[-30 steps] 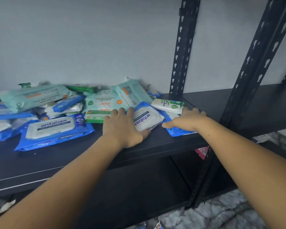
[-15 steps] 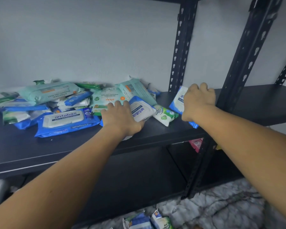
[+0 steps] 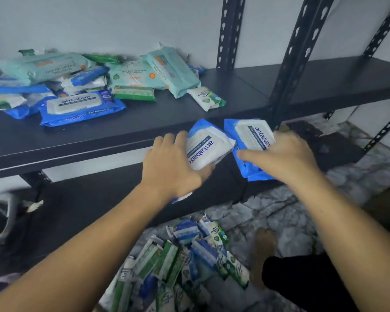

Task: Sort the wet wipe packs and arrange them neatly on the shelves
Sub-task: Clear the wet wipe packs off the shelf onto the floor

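My left hand (image 3: 171, 164) grips a blue-and-white antabax wipe pack (image 3: 206, 147) in front of the black shelf's edge. Beside it my right hand (image 3: 284, 157) holds a second blue antabax pack (image 3: 251, 137), the two packs nearly touching. On the shelf board (image 3: 144, 122) lies a loose heap: another blue antabax pack (image 3: 79, 108), pale green packs (image 3: 171, 69), a small green-striped pack (image 3: 133, 93) and a small white-green pack (image 3: 207, 97). Both held packs hang below the shelf's level, above the lower shelf.
Several more wipe packs (image 3: 178, 262) are piled on the marble floor below. Black perforated uprights (image 3: 293, 57) stand right of my hands. The shelf's right section (image 3: 336, 79) holds nothing. A lower black shelf (image 3: 81, 206) runs underneath. My foot (image 3: 262, 251) is near the floor pile.
Both hands have lifted their blue antabax packs off the shelf and pulled them toward me and down, side by side. My view has tilted downward, revealing the floor pile.
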Demonstrator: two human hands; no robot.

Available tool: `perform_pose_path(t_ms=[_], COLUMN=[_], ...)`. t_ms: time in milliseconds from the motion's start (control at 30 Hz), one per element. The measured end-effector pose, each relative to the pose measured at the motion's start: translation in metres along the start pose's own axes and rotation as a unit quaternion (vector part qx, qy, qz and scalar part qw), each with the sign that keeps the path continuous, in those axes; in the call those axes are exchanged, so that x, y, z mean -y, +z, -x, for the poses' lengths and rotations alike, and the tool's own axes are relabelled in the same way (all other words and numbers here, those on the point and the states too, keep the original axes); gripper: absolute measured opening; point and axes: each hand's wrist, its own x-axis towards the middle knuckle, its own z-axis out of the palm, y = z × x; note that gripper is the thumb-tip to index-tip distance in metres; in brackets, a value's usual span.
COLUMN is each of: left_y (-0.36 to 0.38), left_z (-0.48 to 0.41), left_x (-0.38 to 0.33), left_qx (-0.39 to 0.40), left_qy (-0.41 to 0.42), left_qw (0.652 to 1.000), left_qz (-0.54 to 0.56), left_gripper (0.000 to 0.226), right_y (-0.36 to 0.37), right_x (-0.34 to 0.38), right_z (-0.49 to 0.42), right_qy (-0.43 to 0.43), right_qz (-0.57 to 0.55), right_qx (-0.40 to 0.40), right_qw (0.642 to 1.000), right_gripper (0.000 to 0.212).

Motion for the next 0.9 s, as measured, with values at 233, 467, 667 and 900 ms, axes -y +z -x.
perform_pose_path(t_ms=[233, 467, 667, 900], left_y=[0.096, 0.210, 0.297, 0.349], left_z=[0.054, 0.065, 0.065, 0.095], left_x=[0.029, 0.081, 0.141, 0.163], left_qx=[0.183, 0.375, 0.416, 0.337], left_qy=[-0.024, -0.072, -0.025, 0.023], left_qw=[0.982, 0.921, 0.906, 0.939], left_qz=[-0.052, -0.077, -0.074, -0.065], left_gripper=[0.103, 0.095, 0.083, 0.059], right_y=[0.094, 0.201, 0.292, 0.377], right_x=[-0.082, -0.130, -0.150, -0.154], right_z=[0.038, 0.013, -0.015, 0.002], right_qy=[0.137, 0.203, 0.131, 0.026], right_qz=[-0.031, 0.012, 0.104, 0.199], right_qx=[0.146, 0.315, 0.396, 0.418], right_qw=[0.979, 0.927, 0.903, 0.886], right_gripper=[0.057, 0.055, 0.091, 0.068])
